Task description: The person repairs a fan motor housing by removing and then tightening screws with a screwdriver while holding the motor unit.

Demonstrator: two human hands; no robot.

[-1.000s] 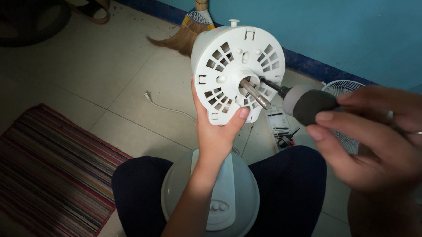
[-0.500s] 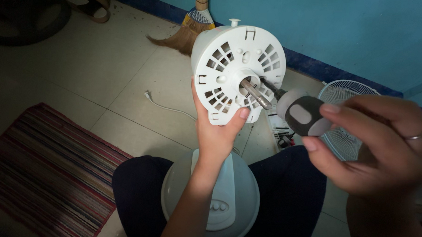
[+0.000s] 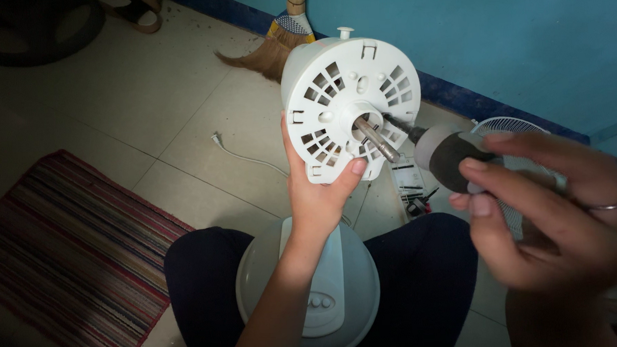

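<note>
From the head camera, the left hand [image 3: 316, 194] grips the bottom edge of a round white fan motor cover [image 3: 351, 110] and holds it up over the lap. The cover is hard, smooth plastic with many little slots, and a shiny metal shaft [image 3: 377, 139] sticks out of its middle. The right hand [image 3: 556, 206] is closed around the fat grey and black handle of a screwdriver [image 3: 451, 158], just right of the cover. Its thin tip goes in beside the shaft. It looks like a screw on the cover is being turned; that calls for keeping the tip straight and the cover steady. Below the cover sits the round pale fan base [image 3: 309, 296] with small buttons. Left of the cover lies a striped rug [image 3: 65, 243] on the tiled floor [image 3: 148, 97]
</note>
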